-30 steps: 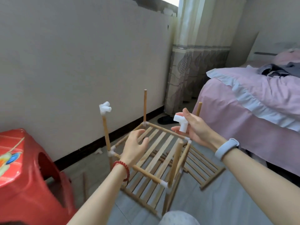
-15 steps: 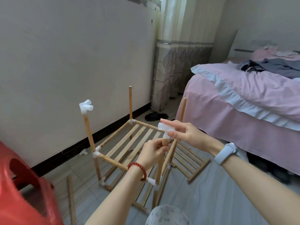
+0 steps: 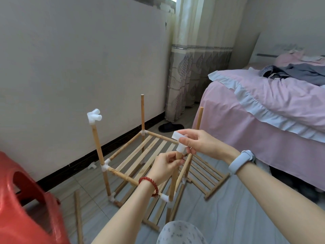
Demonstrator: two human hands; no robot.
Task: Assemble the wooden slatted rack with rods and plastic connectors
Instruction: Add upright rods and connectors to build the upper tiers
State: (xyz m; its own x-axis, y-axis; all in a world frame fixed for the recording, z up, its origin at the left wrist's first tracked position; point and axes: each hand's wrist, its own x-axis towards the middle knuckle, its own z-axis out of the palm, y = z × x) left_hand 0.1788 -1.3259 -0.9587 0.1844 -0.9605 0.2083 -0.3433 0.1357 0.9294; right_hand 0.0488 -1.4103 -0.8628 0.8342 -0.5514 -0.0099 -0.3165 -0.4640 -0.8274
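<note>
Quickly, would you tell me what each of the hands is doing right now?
Left hand: pinching the near rod just below its top.
Right hand: holding a white connector on that rod's top.

Tan wooden rack (image 3: pixel 140 152); white connector (image 3: pixel 180 143); red stool (image 3: pixel 21 208); pink bed (image 3: pixel 263 106); leaf-patterned grey curtain (image 3: pixel 193 73)

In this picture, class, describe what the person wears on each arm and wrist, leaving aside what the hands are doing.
Both forearms are bare, with no sleeves in view. The left hand has a bracelet of round red beads at its wrist. The right hand has a pale blue-grey smart band with a rounded oblong face. No rings or markings show.
</note>
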